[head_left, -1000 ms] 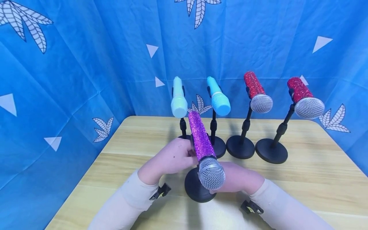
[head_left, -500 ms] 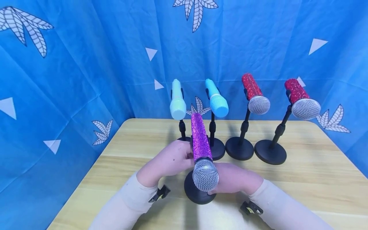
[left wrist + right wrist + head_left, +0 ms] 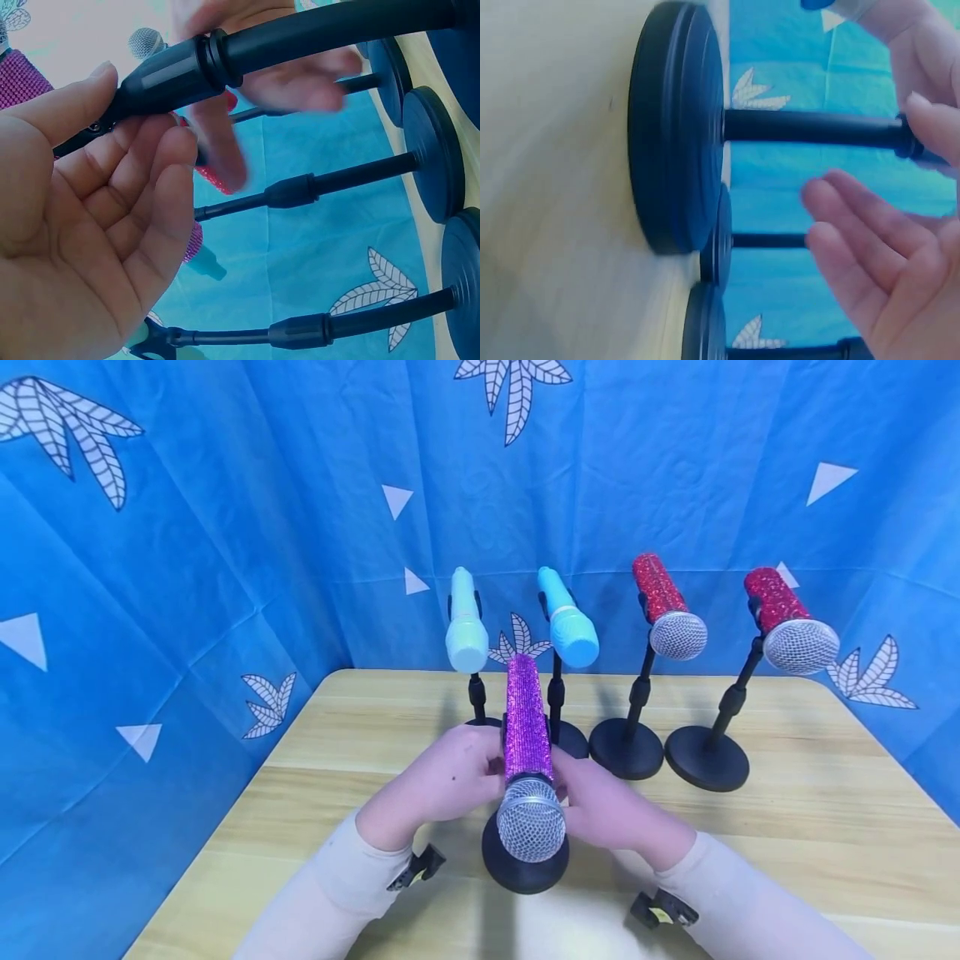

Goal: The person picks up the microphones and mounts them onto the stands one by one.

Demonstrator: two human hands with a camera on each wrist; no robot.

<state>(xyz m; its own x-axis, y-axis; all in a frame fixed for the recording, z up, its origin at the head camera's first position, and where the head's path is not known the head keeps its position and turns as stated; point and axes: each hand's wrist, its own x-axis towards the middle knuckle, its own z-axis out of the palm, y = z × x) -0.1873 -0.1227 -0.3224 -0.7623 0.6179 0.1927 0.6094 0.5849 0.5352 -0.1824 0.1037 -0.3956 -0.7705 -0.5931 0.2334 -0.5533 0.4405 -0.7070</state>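
A purple glittery microphone (image 3: 527,727) with a silver mesh head rests in the clip of a black desk microphone stand (image 3: 517,870). My left hand (image 3: 457,772) pinches the stand's upper pole between thumb and fingers, just above the collar (image 3: 169,75). My right hand (image 3: 615,806) is at the pole's other side, below the microphone. Its fingers (image 3: 847,217) are loosely extended in the right wrist view, and its thumb overlaps the pole by the collar; contact cannot be told. In the left wrist view the right hand (image 3: 262,82) is blurred. The round base stands upright on the table.
Behind stand a pale green microphone (image 3: 467,627), a light blue one (image 3: 572,627) and two red glitter ones (image 3: 666,602) (image 3: 787,618), each on a black stand. The wooden table (image 3: 315,827) ends at a blue curtain (image 3: 300,510).
My right hand has risen from beside the base to the pole. The purple microphone's head has swung left, so it now points nearly straight toward me. My left hand keeps its place.
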